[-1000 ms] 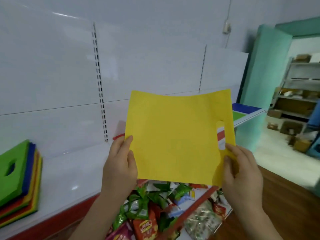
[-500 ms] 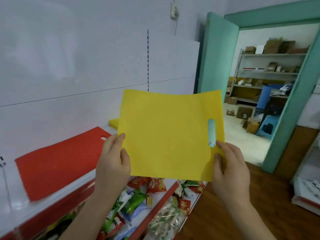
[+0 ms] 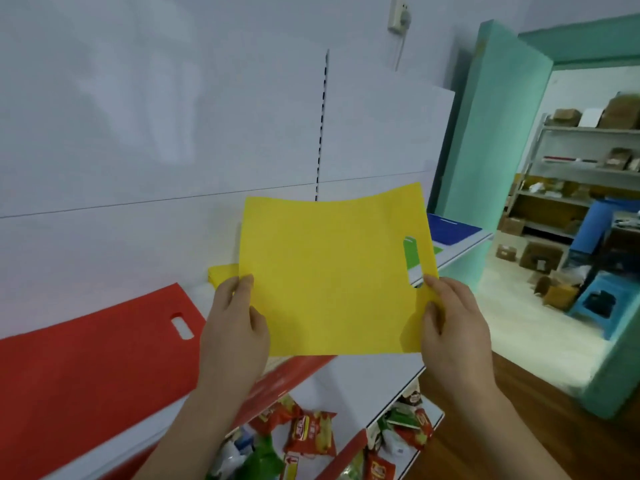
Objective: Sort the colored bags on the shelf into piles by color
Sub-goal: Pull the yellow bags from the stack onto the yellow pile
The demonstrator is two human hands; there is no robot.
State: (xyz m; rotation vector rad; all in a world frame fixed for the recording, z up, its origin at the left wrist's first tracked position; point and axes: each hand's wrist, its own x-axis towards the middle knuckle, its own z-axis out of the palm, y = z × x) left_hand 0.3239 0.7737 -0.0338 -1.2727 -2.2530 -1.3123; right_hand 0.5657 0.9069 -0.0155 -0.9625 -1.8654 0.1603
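Yellow bag point(image 3: 332, 278) hanging between both hands, left hand point(image 3: 233, 327) fingers pinching its left edge, right hand point(image 3: 450, 327) fingers pinching right edge below handle slot, red bag point(image 3: 86, 368) lying left of left fingers

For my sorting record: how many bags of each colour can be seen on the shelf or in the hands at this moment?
Yellow: 2, the held yellow bag and a yellow bag on the shelf
Red: 1, red bag
Blue: 1, blue bag
Green: 1, green bag, mostly hidden
Total: 5 showing; stacked layers cannot be told.

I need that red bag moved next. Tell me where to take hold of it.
Pinch the red bag at its handle end, by the cut-out slot, coming from the right. It lies flat on the shelf, so slide fingers under that free edge.
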